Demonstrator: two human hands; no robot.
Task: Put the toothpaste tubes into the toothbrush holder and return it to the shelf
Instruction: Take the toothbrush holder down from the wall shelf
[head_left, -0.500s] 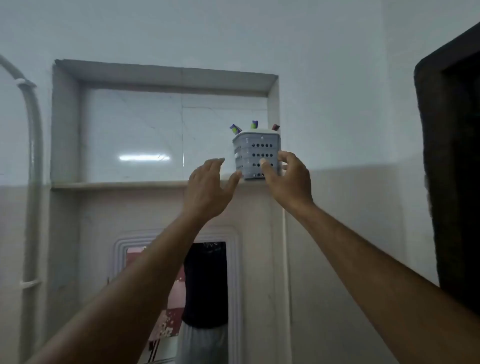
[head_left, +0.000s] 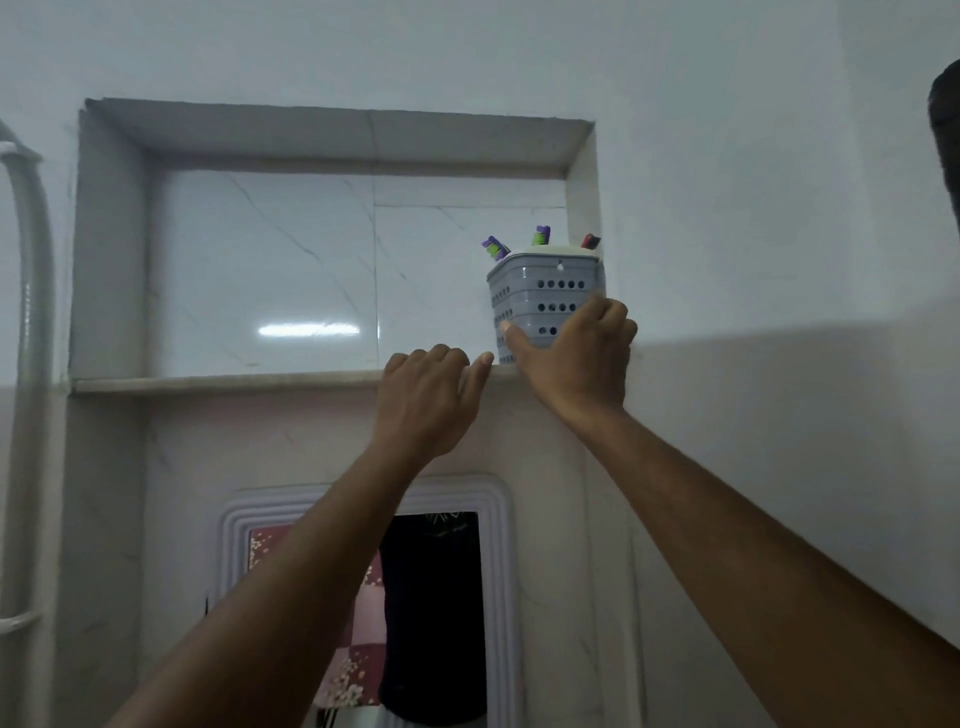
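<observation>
The grey perforated toothbrush holder (head_left: 545, 296) stands at the right end of the recessed wall shelf (head_left: 228, 383), against the niche's right side. Coloured tips stick out of its top: a purple-green one (head_left: 496, 248), a green-purple one (head_left: 540, 236) and a red one (head_left: 590, 241). My right hand (head_left: 576, 358) wraps the holder's lower front, thumb on its left face. My left hand (head_left: 431, 400) hovers just left of the holder at the shelf edge, fingers loosely curled, holding nothing.
A white-framed mirror (head_left: 363, 613) hangs below the shelf and reflects a person's dark shirt. A white pipe (head_left: 31, 322) runs up the left wall. A dark door frame (head_left: 945, 135) shows at the far right.
The holder has settled onto the shelf's right end. My left hand has drawn back from the holder's side and curled its fingers. My right hand stays on the holder.
</observation>
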